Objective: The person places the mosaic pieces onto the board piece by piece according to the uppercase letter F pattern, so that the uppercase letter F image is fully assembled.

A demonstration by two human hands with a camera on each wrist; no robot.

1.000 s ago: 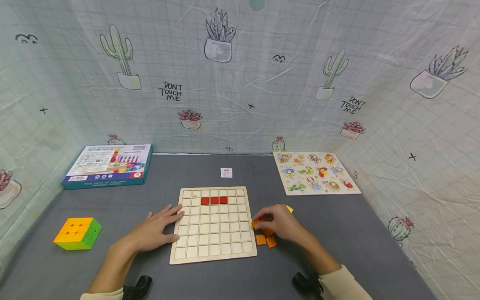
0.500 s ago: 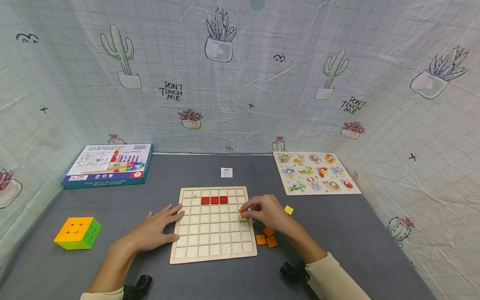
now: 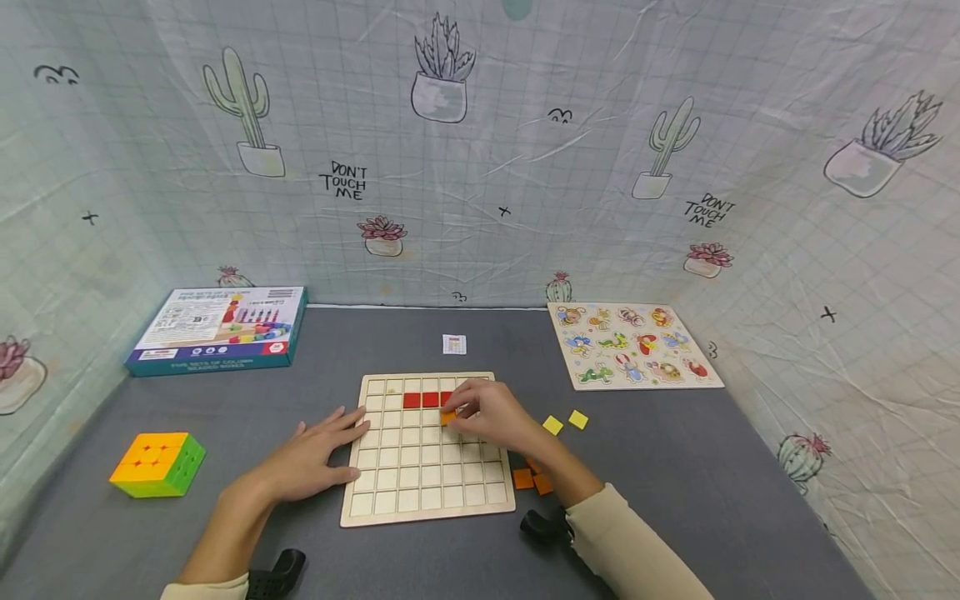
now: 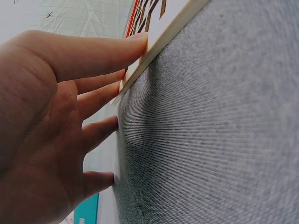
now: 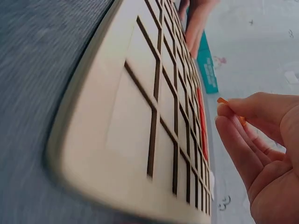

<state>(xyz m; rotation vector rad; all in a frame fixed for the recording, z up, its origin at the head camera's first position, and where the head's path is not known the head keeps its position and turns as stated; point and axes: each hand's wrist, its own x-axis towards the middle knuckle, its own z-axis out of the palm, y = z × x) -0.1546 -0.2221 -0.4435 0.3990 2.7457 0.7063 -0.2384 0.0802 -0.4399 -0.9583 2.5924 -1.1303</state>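
My right hand (image 3: 491,414) pinches an orange square tile (image 3: 447,417) between thumb and fingers, over the wooden grid board (image 3: 390,519), just below the red tiles (image 3: 412,401). In the right wrist view the tile (image 5: 223,100) shows at the fingertips, held off the board (image 5: 93,158). My left hand (image 3: 311,461) lies with spread fingers at the board's left edge; the left wrist view shows its thumb and fingers (image 4: 100,58) touching that edge. Loose orange tiles (image 3: 522,479) lie right of the board, partly behind my right forearm.
Two yellow tiles (image 3: 578,419) lie to the right of the board. A puzzle cube (image 3: 156,465) sits at the left, a boxed set (image 3: 217,331) at the back left. An animal picture board (image 3: 633,346) lies at the back right, a small printed card (image 3: 453,344) behind the grid.
My right hand has picked up an orange tile from beside the board and carried it left and up over the grid. A second yellow tile has come into view. My left hand stays put.
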